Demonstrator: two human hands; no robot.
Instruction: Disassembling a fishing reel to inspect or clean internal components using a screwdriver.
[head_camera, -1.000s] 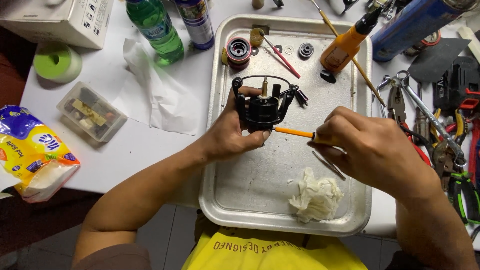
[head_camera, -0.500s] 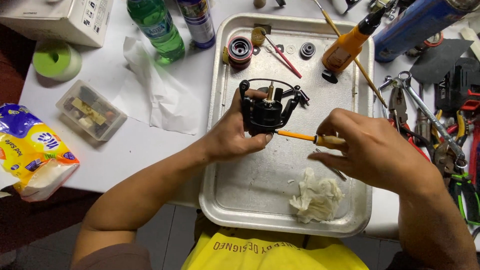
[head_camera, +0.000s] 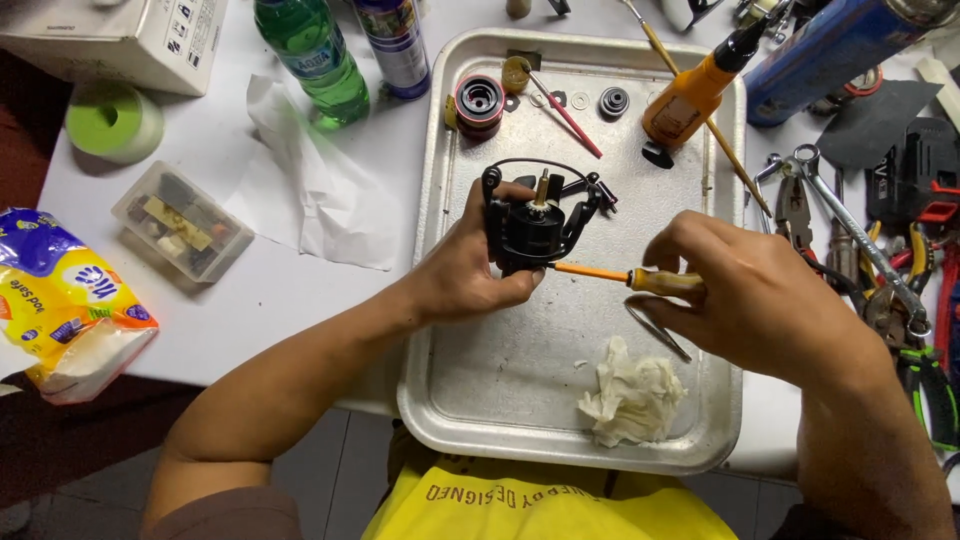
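Black fishing reel (head_camera: 535, 225) gripped in left hand (head_camera: 470, 265) over dented metal tray (head_camera: 450, 400); right hand (head_camera: 745, 295) holding orange-handled screwdriver (head_camera: 625, 277); crumpled white tissue (head_camera: 632, 393) nearby.

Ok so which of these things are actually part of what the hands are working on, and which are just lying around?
In use:
left hand
black fishing reel
right hand
orange-handled screwdriver
metal tray

Lying about:
crumpled tissue
red spool
orange oil bottle
green bottle
pliers
clear parts box
tape roll
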